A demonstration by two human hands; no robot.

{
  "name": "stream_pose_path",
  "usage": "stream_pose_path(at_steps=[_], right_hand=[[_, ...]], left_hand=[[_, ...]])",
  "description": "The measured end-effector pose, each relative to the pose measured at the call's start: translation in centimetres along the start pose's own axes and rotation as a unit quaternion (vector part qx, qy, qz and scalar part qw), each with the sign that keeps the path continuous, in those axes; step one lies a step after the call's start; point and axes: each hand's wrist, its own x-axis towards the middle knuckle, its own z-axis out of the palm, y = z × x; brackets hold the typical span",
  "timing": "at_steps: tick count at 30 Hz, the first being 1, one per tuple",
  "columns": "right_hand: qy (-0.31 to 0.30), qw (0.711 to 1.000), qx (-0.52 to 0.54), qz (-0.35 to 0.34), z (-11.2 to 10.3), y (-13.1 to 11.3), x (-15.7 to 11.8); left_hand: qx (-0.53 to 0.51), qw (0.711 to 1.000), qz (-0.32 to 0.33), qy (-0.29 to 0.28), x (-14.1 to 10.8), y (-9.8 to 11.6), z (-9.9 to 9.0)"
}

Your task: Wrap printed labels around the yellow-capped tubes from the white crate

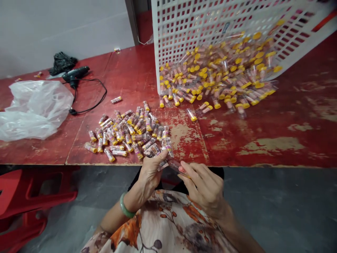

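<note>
My right hand (202,184) pinches a clear plastic tube (177,167) with a yellow cap at its far end, just off the table's front edge. My left hand (150,174) sits close by, its fingers curled on a labelled tube (162,164). The fingers rest at the edge of a loose pile of labelled tubes with yellow caps (129,131). Further back lies a larger heap of yellow-capped tubes (218,79). A jade bangle (125,205) circles my left wrist.
The worn red table (265,121) holds a tilted white plastic crate (200,31), a plastic bag (34,110), a black corded glue gun (75,74) and a crumpled black bag (61,63). A red stool (28,196) stands on the grey floor at lower left.
</note>
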Motion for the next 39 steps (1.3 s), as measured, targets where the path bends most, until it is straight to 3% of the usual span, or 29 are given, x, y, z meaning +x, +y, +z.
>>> stream_pose_path(at_steps=[6,13,23,27,31,34,39], right_hand=[[0.036,0.989,-0.142,-0.007,0.0,-0.5,0.2],[0.063,0.995,-0.081,0.018,1.2,-1.4,0.1],[0.084,0.989,-0.118,0.012,2.5,-1.3,-0.1],[0.09,0.994,0.015,0.052,2.8,-1.1,0.0],[0.112,0.977,0.132,0.128,3.2,-0.8,0.2],[0.109,0.986,0.08,0.096,3.4,-0.7,0.2],[0.111,0.993,-0.024,0.032,3.5,-0.9,0.2]], left_hand=[[-0.009,1.0,0.018,-0.005,-0.6,-0.3,0.6],[0.002,0.996,0.088,-0.029,-0.8,-0.5,0.4],[-0.011,0.999,0.034,-0.017,-0.2,-0.3,-0.2],[-0.028,0.998,0.059,-0.006,0.1,-0.3,-0.1],[-0.023,0.999,0.019,0.015,0.4,-0.1,-0.2],[-0.037,0.999,-0.01,0.021,0.5,-0.1,-0.3],[-0.063,0.997,0.018,0.033,0.6,-0.5,0.0]])
